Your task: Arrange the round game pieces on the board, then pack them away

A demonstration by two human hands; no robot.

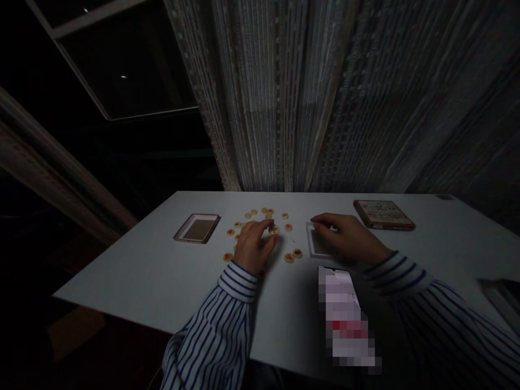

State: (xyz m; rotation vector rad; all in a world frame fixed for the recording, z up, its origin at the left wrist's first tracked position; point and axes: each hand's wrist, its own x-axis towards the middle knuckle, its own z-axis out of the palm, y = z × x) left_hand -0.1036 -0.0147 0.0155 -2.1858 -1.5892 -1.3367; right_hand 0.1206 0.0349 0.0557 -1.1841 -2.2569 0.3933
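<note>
Between the thumb and fingertips of my left hand [254, 246] is a round wooden game piece [274, 230] with a dark character. More round pieces lie around that hand, among them a red-marked one [228, 258] to its left and a dark-marked one [298, 253] to its right, touching a red-marked piece [288, 258]. My right hand [345, 234] hovers over a white-rimmed open tray [311, 241] and hides part of it. Its fingers are bent together; what they hold, if anything, is hidden.
An open box lid or tray [199, 228] lies on the white table [162, 287] at the left. A closed decorated box [384, 214] sits at the back right. A lit phone [345, 314] is near the front edge. Curtains [284, 97] hang behind.
</note>
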